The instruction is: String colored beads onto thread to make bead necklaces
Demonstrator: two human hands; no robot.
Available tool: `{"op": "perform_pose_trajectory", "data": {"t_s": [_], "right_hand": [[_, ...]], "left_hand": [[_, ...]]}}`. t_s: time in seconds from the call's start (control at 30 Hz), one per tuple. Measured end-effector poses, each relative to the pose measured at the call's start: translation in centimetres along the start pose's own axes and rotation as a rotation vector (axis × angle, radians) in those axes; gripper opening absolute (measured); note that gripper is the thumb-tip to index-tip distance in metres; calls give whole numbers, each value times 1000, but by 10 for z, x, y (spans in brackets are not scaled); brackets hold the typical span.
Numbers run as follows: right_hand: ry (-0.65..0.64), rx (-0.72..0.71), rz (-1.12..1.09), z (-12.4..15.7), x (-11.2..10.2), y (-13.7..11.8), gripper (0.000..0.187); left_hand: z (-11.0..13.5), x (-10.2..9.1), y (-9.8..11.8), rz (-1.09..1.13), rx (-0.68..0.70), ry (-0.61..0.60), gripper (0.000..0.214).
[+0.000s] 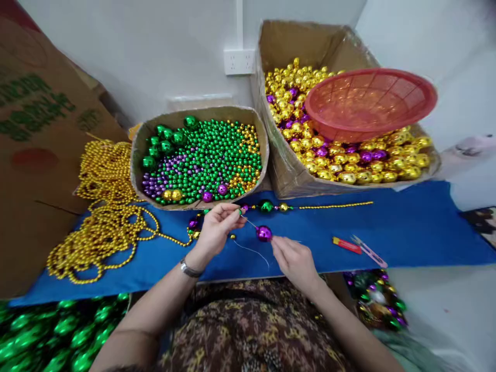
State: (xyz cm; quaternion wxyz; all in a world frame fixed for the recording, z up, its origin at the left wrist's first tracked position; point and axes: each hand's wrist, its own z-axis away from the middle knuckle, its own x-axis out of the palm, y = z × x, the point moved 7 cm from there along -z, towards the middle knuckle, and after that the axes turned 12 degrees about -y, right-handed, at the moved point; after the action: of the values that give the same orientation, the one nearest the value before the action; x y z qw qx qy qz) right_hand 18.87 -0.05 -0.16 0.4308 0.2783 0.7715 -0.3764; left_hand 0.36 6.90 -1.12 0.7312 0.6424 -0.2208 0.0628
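Pinching left hand: fingertips closed on a thin pale string, beside a small round green bead.
Right hand: fingertips grasping a glossy round purple bead at its edge.
Purple bead: between both hands, above blue cloth.

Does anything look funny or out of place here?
Yes, the red basket. It sits on gold and purple beads in the big cardboard box and seems to stick out past the right edge, like it doesn't quite fit.
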Motion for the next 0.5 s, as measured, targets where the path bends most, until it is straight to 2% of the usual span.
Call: {"op": "perform_pose_trajectory", "data": {"t_s": [0.1, 0.2, 0.3, 0.4, 0.5], "right_hand": [[-13, 104, -118, -6, 4, -1, 22], [-81, 192, -254, -8, 9, 2, 20], [-135, 188, -336, -8, 12, 3, 22], [-73, 187, -342, -8, 11, 8, 25], [-30, 212, -380, -10, 14, 12, 22]], "left_hand": [[1, 11, -12, 33, -35, -44, 32], [1, 15, -17, 77, -63, -46, 31], [0, 12, -13, 62, -51, -19, 30], [0, 14, -8, -36, 6, -28, 28], [2, 22, -5, -170, 41, -88, 25]]}}
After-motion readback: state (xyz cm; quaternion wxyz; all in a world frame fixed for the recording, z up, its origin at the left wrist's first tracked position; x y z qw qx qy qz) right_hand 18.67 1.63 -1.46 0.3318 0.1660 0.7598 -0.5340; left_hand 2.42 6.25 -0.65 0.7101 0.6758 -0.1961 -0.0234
